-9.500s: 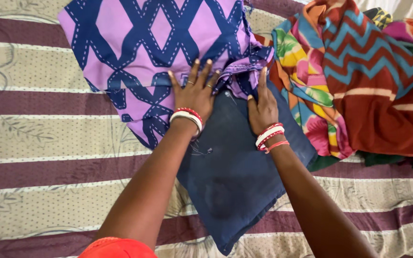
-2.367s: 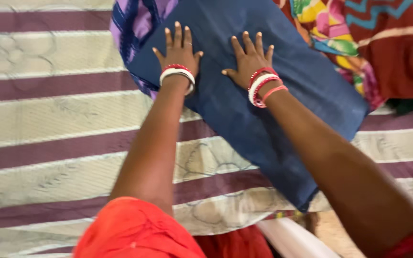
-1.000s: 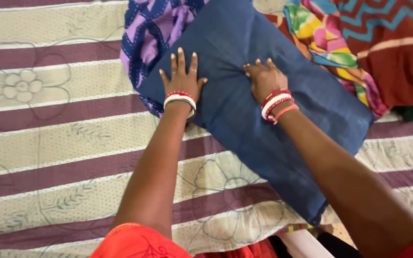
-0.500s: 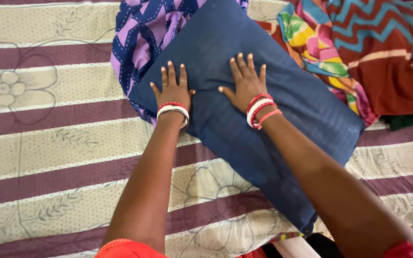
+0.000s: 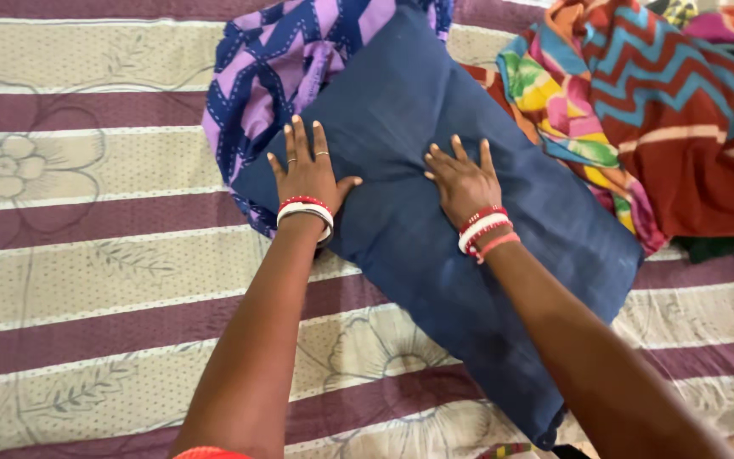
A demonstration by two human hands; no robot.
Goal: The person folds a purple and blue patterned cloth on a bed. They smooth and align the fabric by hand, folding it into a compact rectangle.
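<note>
As the head view looks down, the left hand (image 5: 306, 174) and right hand (image 5: 464, 181) lie flat, fingers spread, gripping nothing, on a dark blue cloth (image 5: 435, 212). It lies diagonally across the striped bedsheet (image 5: 87, 255), overlapping a purple patterned fabric (image 5: 273, 76), beside a colourful clothes pile (image 5: 639, 110).

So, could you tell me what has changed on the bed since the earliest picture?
The dark blue cloth has been folded up over the purple patterned cloth, covering most of it. Both hands, left and right, stay flat on it. The colourful pile is unchanged.
</note>
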